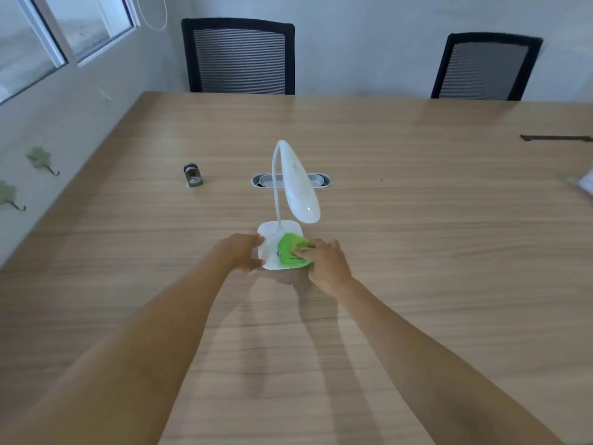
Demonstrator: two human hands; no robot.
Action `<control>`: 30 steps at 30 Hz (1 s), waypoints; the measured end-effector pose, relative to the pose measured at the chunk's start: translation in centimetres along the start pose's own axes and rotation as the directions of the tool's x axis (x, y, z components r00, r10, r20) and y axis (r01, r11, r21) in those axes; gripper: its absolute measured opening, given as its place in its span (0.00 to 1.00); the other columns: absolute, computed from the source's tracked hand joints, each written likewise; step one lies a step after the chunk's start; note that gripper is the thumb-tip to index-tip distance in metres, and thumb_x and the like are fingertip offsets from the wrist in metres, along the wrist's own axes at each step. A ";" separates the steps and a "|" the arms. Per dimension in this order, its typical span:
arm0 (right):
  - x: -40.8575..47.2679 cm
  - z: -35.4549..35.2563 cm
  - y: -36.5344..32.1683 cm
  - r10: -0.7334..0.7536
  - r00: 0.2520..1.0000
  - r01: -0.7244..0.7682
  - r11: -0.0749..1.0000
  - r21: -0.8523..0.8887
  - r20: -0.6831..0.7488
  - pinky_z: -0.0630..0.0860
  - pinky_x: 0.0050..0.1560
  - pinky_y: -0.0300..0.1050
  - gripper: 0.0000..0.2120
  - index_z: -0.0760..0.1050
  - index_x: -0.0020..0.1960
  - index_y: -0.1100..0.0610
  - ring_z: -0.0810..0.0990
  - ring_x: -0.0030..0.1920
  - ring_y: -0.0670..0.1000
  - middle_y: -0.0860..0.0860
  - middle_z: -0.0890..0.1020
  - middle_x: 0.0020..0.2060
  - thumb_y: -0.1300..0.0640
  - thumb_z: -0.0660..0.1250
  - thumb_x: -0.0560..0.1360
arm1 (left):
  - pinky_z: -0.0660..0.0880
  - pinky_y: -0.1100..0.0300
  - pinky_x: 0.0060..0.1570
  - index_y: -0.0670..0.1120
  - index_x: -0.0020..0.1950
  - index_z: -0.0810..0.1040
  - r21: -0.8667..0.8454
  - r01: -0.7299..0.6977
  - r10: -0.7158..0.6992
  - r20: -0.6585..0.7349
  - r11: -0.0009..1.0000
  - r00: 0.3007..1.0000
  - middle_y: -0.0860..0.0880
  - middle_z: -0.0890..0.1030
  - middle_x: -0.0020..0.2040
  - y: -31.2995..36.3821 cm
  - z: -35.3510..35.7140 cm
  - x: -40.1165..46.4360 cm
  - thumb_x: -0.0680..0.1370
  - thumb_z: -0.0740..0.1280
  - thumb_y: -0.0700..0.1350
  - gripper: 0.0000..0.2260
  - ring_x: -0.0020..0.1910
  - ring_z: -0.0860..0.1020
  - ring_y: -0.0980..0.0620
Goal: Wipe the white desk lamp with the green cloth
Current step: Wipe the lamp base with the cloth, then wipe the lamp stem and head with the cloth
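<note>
The white desk lamp point(296, 184) stands in the middle of the wooden table, its long head bent down over its square base. A folded green cloth point(290, 253) lies pressed on the right half of that base. My right hand point(327, 263) holds the cloth against the base from the right. My left hand point(245, 252) grips the base's left edge, thumb and fingers around the rim.
The wooden table point(417, 220) carries a small grey metal object point(193, 175) at the left, an oval cable slot point(290, 180) behind the lamp, and fine crumbs near the base. Two black mesh chairs point(239, 57) stand at the far edge. A wall with windows runs along the left.
</note>
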State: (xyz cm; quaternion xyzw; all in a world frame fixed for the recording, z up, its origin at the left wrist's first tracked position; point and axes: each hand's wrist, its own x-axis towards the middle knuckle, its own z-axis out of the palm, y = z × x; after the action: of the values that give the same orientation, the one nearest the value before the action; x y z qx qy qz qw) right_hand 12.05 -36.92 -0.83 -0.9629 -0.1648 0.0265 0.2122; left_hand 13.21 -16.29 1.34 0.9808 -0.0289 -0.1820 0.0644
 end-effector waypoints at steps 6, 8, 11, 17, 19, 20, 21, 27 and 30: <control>-1.1 -1.7 3.6 0.168 0.986 -0.168 0.986 -0.010 0.000 0.69 0.63 0.50 0.27 0.71 0.66 0.46 0.67 0.58 0.61 0.53 0.74 0.63 0.67 0.57 0.73 | 0.62 0.53 0.74 0.50 0.77 0.58 -0.095 0.073 -0.068 0.056 0.993 0.996 0.49 0.63 0.77 0.4 2.4 -0.8 0.77 0.64 0.50 0.30 0.75 0.63 0.47; -0.6 -3.3 3.7 0.144 0.988 -0.142 0.989 0.033 -0.065 0.68 0.58 0.48 0.28 0.73 0.65 0.46 0.71 0.58 0.62 0.53 0.77 0.60 0.69 0.56 0.71 | 0.58 0.53 0.75 0.49 0.77 0.59 -0.217 0.102 -0.102 0.009 0.971 0.995 0.48 0.62 0.78 0.4 1.7 -1.0 0.79 0.60 0.50 0.27 0.76 0.61 0.47; 0.1 -8.0 1.9 0.104 0.959 -0.060 0.983 0.173 -0.263 0.71 0.61 0.50 0.28 0.76 0.62 0.51 0.76 0.58 0.62 0.55 0.82 0.57 0.71 0.55 0.69 | 0.65 0.56 0.68 0.47 0.74 0.66 -0.514 0.102 -0.200 -0.137 0.852 0.970 0.45 0.73 0.70 1.1 -3.2 -1.8 0.80 0.57 0.54 0.24 0.69 0.70 0.45; -0.5 -15.7 -3.8 -0.015 0.870 0.216 0.910 0.354 -0.492 0.78 0.55 0.44 0.26 0.78 0.60 0.54 0.81 0.55 0.54 0.51 0.83 0.58 0.70 0.55 0.69 | 0.66 0.52 0.68 0.51 0.73 0.67 -0.941 -0.052 -0.138 -0.104 0.334 0.985 0.52 0.68 0.74 4.0 -11.6 -3.5 0.76 0.56 0.64 0.29 0.72 0.66 0.50; -1.0 -16.9 -5.4 -0.120 0.872 0.306 0.890 0.339 -0.474 0.75 0.56 0.41 0.25 0.78 0.60 0.57 0.81 0.56 0.54 0.54 0.83 0.57 0.71 0.55 0.68 | 0.66 0.51 0.71 0.49 0.70 0.71 -0.952 -0.060 -0.103 -0.096 0.300 0.990 0.53 0.71 0.71 4.6 -11.9 -3.6 0.75 0.59 0.63 0.28 0.71 0.68 0.51; -1.1 -17.2 -5.9 -0.184 0.877 0.340 0.891 0.301 -0.445 0.74 0.56 0.39 0.25 0.79 0.59 0.58 0.80 0.56 0.54 0.55 0.83 0.57 0.70 0.54 0.68 | 0.67 0.49 0.71 0.49 0.68 0.73 -0.955 -0.068 -0.091 -0.098 0.288 0.991 0.53 0.72 0.70 4.9 -11.8 -3.7 0.76 0.61 0.61 0.25 0.70 0.69 0.50; -1.2 -17.3 -6.3 -0.241 0.881 0.362 0.898 0.250 -0.407 0.73 0.55 0.39 0.25 0.79 0.59 0.58 0.81 0.55 0.54 0.56 0.84 0.56 0.67 0.54 0.67 | 0.68 0.48 0.71 0.48 0.66 0.74 -0.954 -0.080 -0.077 -0.106 0.288 0.991 0.51 0.74 0.69 5.0 -11.5 -3.6 0.77 0.62 0.56 0.21 0.70 0.70 0.49; -3.2 -17.2 -6.6 -0.469 0.849 0.486 0.874 0.011 -0.245 0.77 0.52 0.55 0.28 0.82 0.55 0.57 0.82 0.47 0.59 0.58 0.86 0.48 0.66 0.52 0.62 | 0.71 0.56 0.59 0.52 0.63 0.75 -0.967 -0.082 -0.060 -0.100 0.240 0.993 0.51 0.77 0.55 5.3 -11.4 -3.5 0.79 0.61 0.50 0.14 0.58 0.74 0.51; -5.9 -17.4 -5.7 -0.523 0.822 0.530 0.847 -0.034 -0.224 0.69 0.57 0.47 0.26 0.82 0.53 0.55 0.81 0.52 0.56 0.55 0.85 0.50 0.65 0.51 0.64 | 0.73 0.60 0.48 0.51 0.64 0.75 -0.959 -0.042 -0.097 -0.072 0.282 0.993 0.52 0.76 0.61 5.4 -11.7 -3.6 0.74 0.64 0.60 0.22 0.60 0.74 0.52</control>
State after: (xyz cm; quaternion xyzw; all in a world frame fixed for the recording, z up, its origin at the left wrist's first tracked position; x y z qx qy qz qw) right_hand 6.82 -40.94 17.22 -0.8733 -0.3985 -0.1399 0.2427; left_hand 13.93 -20.00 14.17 0.7555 0.1065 -0.1069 0.6376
